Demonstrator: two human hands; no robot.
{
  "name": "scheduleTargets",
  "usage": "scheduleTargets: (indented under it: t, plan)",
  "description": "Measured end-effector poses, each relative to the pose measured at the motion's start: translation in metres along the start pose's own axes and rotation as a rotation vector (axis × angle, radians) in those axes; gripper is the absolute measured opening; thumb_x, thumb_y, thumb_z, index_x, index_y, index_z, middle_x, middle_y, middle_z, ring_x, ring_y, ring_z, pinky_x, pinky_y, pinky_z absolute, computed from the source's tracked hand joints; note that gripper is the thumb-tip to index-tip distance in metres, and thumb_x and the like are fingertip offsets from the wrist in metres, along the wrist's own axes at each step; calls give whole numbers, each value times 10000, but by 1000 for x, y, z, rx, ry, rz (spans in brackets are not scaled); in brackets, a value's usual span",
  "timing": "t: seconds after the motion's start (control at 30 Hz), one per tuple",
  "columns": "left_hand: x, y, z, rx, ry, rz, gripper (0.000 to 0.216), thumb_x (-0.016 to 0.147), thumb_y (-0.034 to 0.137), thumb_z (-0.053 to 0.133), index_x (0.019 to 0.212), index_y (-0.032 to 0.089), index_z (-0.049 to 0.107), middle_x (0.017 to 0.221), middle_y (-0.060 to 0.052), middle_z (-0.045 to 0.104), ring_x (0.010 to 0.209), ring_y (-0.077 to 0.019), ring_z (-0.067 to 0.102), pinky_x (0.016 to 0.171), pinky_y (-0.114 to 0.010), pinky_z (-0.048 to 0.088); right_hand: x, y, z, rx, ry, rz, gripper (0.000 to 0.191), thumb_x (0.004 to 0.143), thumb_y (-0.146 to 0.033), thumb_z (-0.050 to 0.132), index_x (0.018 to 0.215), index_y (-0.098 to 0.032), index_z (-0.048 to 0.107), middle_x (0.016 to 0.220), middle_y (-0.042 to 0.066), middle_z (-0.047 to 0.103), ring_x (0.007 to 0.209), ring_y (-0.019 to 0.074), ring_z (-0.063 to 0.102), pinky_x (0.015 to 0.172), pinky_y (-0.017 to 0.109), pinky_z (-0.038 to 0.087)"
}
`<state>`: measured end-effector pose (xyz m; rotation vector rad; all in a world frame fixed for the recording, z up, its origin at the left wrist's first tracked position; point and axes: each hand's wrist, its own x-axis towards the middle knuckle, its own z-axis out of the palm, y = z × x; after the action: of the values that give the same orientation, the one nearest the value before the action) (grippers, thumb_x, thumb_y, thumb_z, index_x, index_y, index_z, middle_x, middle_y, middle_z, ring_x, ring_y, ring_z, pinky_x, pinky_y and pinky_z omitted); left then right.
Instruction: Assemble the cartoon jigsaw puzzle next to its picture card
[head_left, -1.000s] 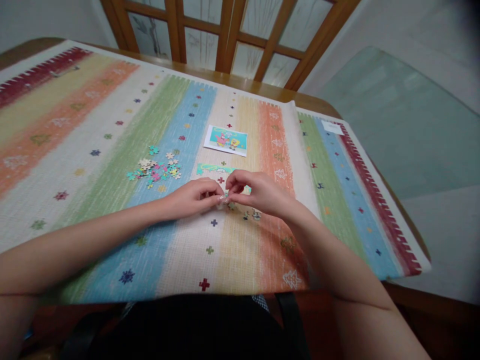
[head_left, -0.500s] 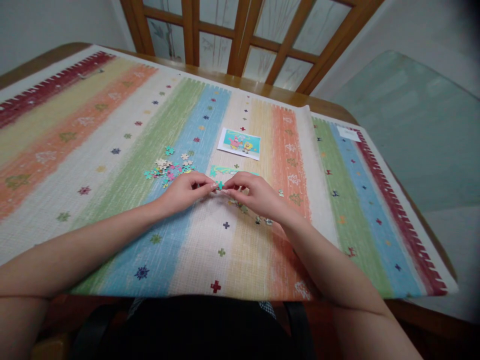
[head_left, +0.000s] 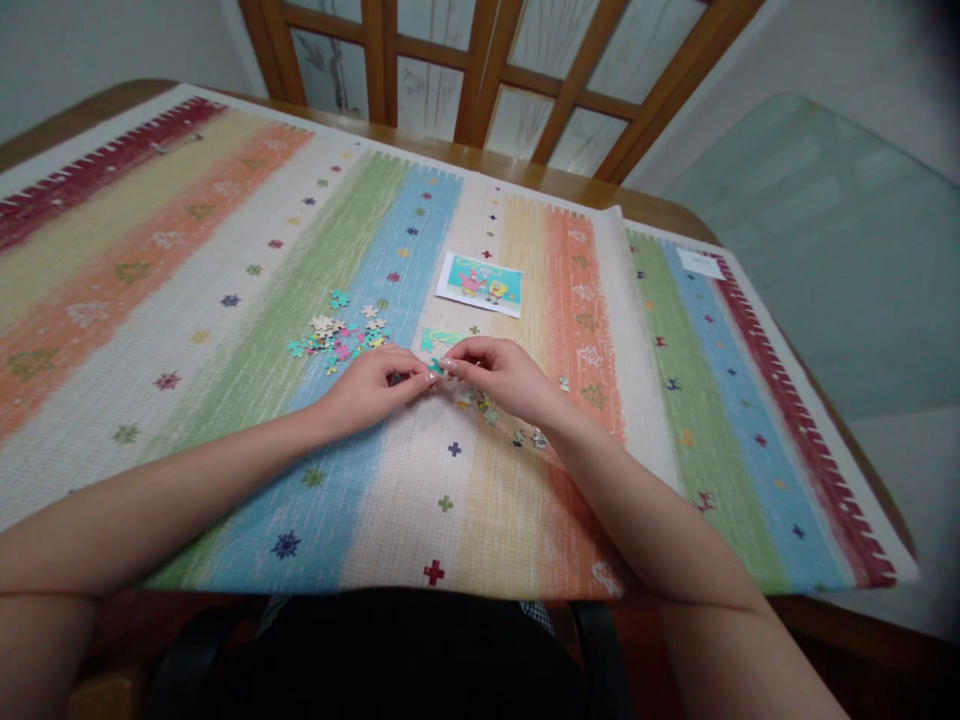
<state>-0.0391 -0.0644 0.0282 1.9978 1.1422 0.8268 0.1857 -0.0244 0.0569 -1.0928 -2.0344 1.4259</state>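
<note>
A small teal jigsaw piece point(head_left: 436, 366) is pinched between the fingertips of my left hand point(head_left: 379, 383) and my right hand point(head_left: 501, 373), which meet over the middle of the table. Just beyond them lies a joined strip of teal puzzle point(head_left: 439, 338), partly covered by my right hand. Left of my left hand is a heap of loose jigsaw pieces point(head_left: 341, 338), some showing pale backs. Under and beside my right hand are more pieces point(head_left: 480, 402), yellowish and partly hidden, and a few greyish pieces point(head_left: 538, 437) near the wrist.
A printed cartoon picture card point(head_left: 480, 285) lies behind the puzzle strip. One single piece point(head_left: 563, 383) sits right of my right hand. A white paper slip point(head_left: 700, 263) is at the far right of the striped tablecloth point(head_left: 405, 480). Wooden glazed doors point(head_left: 465, 75) stand behind the table.
My right fingers have moved slightly up and left, closing over the teal piece, which now sits a little lower and left between both hands. More of the yellowish pieces shows below.
</note>
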Motion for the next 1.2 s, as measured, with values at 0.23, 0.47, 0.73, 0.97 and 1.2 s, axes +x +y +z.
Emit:
scheduleTargets:
  t: [0.23, 0.47, 0.73, 0.97, 1.2]
  plan:
    - [4, -10, -13, 171, 51, 36, 282, 1002, 393, 595, 933, 215, 803, 904, -50, 786, 913, -229, 660, 895, -394, 453, 4, 1, -9, -94, 49, 32, 404, 919, -589, 681, 838, -198, 748, 818, 36, 715, 743, 158, 571, 697, 319, 421]
    - [8, -7, -10, 143, 62, 29, 295, 994, 438, 599, 981, 206, 782, 914, -49, 767, 901, -212, 643, 879, -367, 452, 8, 5, -6, -73, -1, 36, 365, 952, -530, 665, 826, -198, 748, 777, 26, 713, 722, 153, 594, 709, 314, 444]
    - [7, -8, -11, -63, 16, -173, 330, 945, 504, 598, 906, 198, 715, 830, -35, 732, 739, -173, 611, 691, -306, 449, 6, 0, -5, -80, -52, 7, 245, 991, -332, 608, 873, -199, 777, 816, 27, 743, 769, 156, 649, 743, 306, 485]
    - [8, -9, -10, -105, 30, -193, 322, 925, 503, 601, 883, 199, 698, 823, -39, 733, 752, -181, 646, 717, -317, 476, 0, 0, -15, -106, -21, 7, 241, 987, -294, 595, 965, -208, 819, 928, 57, 799, 832, 173, 689, 778, 314, 505]
    - [7, -5, -12, -31, 3, -159, 295, 934, 471, 615, 880, 201, 721, 819, -32, 715, 764, -177, 616, 710, -306, 448, -1, 1, -11, -155, -4, -19, 260, 1003, -358, 597, 984, -205, 805, 905, 50, 782, 812, 173, 660, 762, 317, 484]
